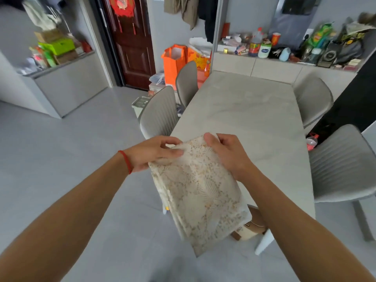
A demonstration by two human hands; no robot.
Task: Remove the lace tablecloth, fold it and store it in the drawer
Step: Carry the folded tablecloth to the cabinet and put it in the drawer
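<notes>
Far left: grey cabinet (71, 82) piled with a lime-green box (58, 45). Then dark red wooden door (132, 47), bright orange paper bag (174, 62) on the floor, two grey ribbed chairs (160, 115) tucked in. Left hand (152, 153), red string on the wrist, pinching the top left corner of the cream lace tablecloth (201, 192). Cloth folded into a long panel, hanging in mid-air off the near end of the bare pale-grey stone table (254, 110). Right hand (227, 153) gripping the top right corner, thumb on top. Far right: two more grey chairs (343, 165).

Both forearms are bare and sleeveless; a thin red string bracelet (127, 162) circles the wrist behind the left hand (151, 152).
</notes>
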